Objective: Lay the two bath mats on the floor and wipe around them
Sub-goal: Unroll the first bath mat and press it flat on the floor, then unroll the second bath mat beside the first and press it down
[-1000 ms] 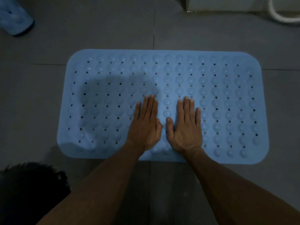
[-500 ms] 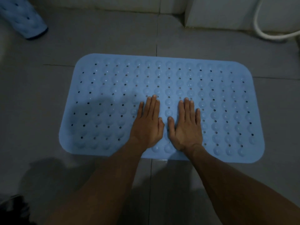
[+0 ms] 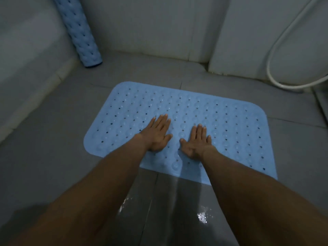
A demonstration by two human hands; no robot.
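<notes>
We have both hands flat on the pale blue perforated rubber bath mat (image 3: 204,114), which lies spread on the grey tiled floor (image 3: 44,148) with its long side running across our view. Our left hand (image 3: 157,134) and our right hand (image 3: 197,141) press down side by side near the mat's near edge, close together but not touching. The fingers (image 3: 162,122) of each hand are straight and held close together, thumbs angled inward; they clamp on nothing, only push against the surface.

The second bath mat (image 3: 79,31), the same pale blue dimpled rubber, stands rolled into a tube in the far left corner, leaning against the white wall (image 3: 142,27), well apart from the flat one. So by our judgement one mat is laid and one is not, and no wiping cloth is in sight.

What could go wrong: the floor near us shines with a patch of water (image 3: 201,217), and that wetness could let the mat creep under our weight or keep its underside from gripping. Leaning hard on the near edge alone may leave the far corners lifted. The rolled mat may also spring back into a curl when we open it. A white hose (image 3: 276,55) loops down the wall at the right and could snag an arm reaching that way.

Counted: two mats, one flat and one rolled; two hands; one hose.
</notes>
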